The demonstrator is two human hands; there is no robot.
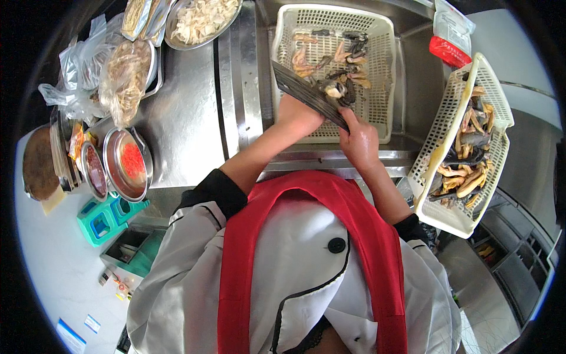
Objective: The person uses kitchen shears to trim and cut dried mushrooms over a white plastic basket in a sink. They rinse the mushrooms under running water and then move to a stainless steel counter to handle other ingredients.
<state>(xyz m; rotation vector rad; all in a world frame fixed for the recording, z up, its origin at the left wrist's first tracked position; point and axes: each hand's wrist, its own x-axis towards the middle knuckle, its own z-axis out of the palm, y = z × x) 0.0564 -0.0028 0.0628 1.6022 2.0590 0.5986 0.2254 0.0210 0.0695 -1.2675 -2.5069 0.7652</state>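
My right hand (360,137) grips the lower right end of a long dark flat blade, apparently a cleaver (305,90), held slanting above a white plastic basket (384,88). My left hand (297,113) is under the blade, which hides its fingers. Just past the blade's far edge is a dark and pale meat piece (334,90); whether my left hand holds it cannot be seen. Several dark and yellowish pieces, apparently poultry (340,53), lie spread in the basket, which sits in a steel sink (418,84).
At right, a second white basket (445,221) tilts, heaped with similar pieces. A red and white packet (451,37) lies behind it. On the left steel counter (190,110) are a bowl of pale slices (203,22), bagged food (126,79) and a pot with red contents (130,161).
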